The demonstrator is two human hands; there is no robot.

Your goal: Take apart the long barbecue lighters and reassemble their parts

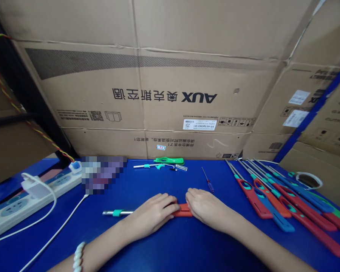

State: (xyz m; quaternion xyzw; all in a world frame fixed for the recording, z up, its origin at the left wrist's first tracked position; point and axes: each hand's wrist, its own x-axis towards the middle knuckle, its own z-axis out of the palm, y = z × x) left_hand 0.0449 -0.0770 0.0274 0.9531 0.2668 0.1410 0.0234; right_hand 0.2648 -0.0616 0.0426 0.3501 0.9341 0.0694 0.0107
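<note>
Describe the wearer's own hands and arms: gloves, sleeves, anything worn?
Left hand and right hand: no gloves. No sleeves in view. A bracelet of round, pale beads circles the left forearm; nothing worn shows on the right forearm.

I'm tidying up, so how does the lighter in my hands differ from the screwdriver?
The lighter has an orange-red handle, the screwdriver a purple one. The lighter is held sideways by your left hand and right hand; the screwdriver lies untouched, tip pointing away from you. Both have a metal shaft.
</note>
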